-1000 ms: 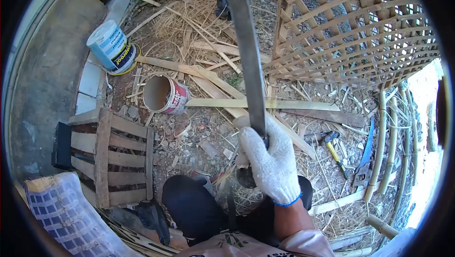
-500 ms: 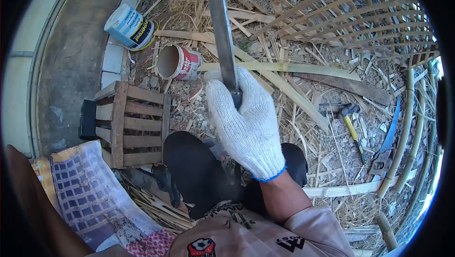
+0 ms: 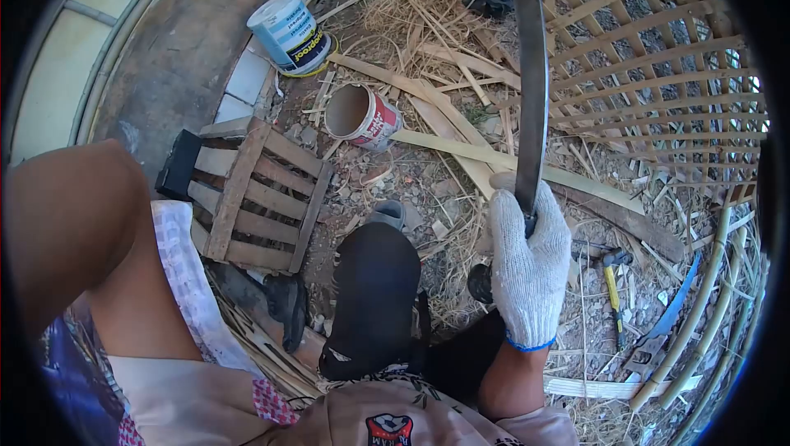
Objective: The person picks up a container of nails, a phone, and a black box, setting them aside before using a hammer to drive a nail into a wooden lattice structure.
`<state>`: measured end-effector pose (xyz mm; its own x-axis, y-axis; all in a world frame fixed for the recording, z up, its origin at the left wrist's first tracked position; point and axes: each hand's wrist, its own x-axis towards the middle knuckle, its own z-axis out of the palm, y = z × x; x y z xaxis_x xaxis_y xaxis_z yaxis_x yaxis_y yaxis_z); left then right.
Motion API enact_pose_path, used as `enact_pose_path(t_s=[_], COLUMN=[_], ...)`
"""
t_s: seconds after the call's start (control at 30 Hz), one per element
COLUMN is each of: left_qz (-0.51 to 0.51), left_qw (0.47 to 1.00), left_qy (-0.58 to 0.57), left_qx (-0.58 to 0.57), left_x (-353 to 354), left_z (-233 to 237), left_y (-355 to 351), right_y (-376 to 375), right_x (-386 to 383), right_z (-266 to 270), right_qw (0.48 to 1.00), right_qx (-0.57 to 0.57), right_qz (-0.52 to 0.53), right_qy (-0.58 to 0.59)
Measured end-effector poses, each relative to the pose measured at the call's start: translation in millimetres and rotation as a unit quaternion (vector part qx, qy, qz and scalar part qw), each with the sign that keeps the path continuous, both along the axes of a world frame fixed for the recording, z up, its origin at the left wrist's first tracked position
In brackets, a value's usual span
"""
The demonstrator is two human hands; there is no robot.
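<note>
My right hand, in a white knitted glove with a blue cuff, is closed round the grip of a machete. The long grey blade points up and away past the top of the view, and the glove covers most of the handle. My left arm is bent at the left edge with its elbow raised. The left hand itself is out of sight. Beyond the right glove, a pale bamboo strip lies across the debris on the ground.
A wooden slatted stool stands left of my knees. Behind it are a white-and-blue bucket and a red-and-white bucket. A woven bamboo lattice leans at upper right. A yellow-handled hammer and a blue-bladed saw lie on the right.
My right hand has moved right with the machete. My left arm has swung further into view, its elbow lifted. The view has shifted, so the stool and buckets appear further right.
</note>
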<state>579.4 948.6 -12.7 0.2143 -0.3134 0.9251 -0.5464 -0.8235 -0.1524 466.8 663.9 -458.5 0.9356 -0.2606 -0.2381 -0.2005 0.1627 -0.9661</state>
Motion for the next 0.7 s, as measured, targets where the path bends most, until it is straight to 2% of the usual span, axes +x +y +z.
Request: enact_pose_path(t_s=[0.1, 0.13, 0.2, 0.23, 0.27, 0.33, 0.37, 0.4, 0.43, 0.47, 0.5, 0.53, 0.57, 0.67, 0.7], left_qz=[-0.043, -0.056, -0.07, -0.071, -0.073, -0.072, -0.102, 0.064, 0.113, 0.099, 0.208, 0.277, 0.354, 0.468, 0.485], left_qw=[0.998, 0.997, 0.994, 0.991, 0.987, 0.97, 0.955, 0.959, 0.954, 0.945, 0.92, 0.901, 0.875, 0.814, 0.8], left_qy=[0.033, 0.049, 0.086, 0.112, 0.143, 0.23, 0.277, 0.27, 0.273, 0.298, 0.318, 0.324, 0.322, 0.343, 0.346], left_qx=[0.009, 0.011, 0.016, 0.02, 0.022, 0.03, 0.038, 0.054, 0.043, 0.088, 0.094, 0.073, 0.072, -0.003, -0.075], left_x=[16.9, 24.5, 39.8, 53.6, 63.7, 94.1, 108.8, 103.2, 118.4, 115.1, 120.3, 121.1, 123.7, 111.1, 101.0], left_z=[-8.7, -15.4, -33.9, -42.5, -56.1, -91.7, -110.3, -130.0, -145.4, -157.3, -163.7, -177.5, -189.2, -237.3, -258.3], left_y=[-15.0, -16.6, -12.9, -6.0, 4.4, 41.6, 62.5, 68.7, 108.4, 125.6, 169.0, 209.2, 259.2, 426.3, 478.8], right_y=[-3.1, -1.4, 2.4, 4.2, 6.3, 10.8, 13.5, 13.5, 17.4, 21.5, 24.1, 24.9, 29.4, 36.2, 39.7], right_x=[-5.9, -6.1, -3.6, -1.9, 1.1, 6.7, 9.6, 11.8, 16.8, 21.7, 25.1, 29.2, 34.6, 45.7, 49.9], right_z=[18.8, 11.8, 13.3, 13.0, 7.9, 11.1, 10.7, -4.6, 8.8, 5.1, -0.5, 3.2, 3.9, -10.5, -13.6], right_qw=[0.999, 0.998, 0.999, 0.998, 0.996, 0.995, 0.994, 0.991, 0.991, 0.988, 0.984, 0.98, 0.97, 0.93, 0.923], right_qx=[-0.001, -0.06, -0.033, -0.01, -0.054, -0.067, -0.079, -0.109, -0.097, -0.127, -0.157, -0.173, -0.228, -0.359, -0.377], right_qz=[-0.011, -0.022, -0.031, -0.042, -0.053, -0.052, -0.057, -0.058, -0.056, -0.065, -0.075, -0.046, -0.048, -0.048, -0.055], right_qy=[0.046, 0.026, 0.028, 0.045, 0.045, 0.046, 0.056, 0.047, 0.075, 0.059, 0.042, 0.088, 0.074, 0.059, 0.051])
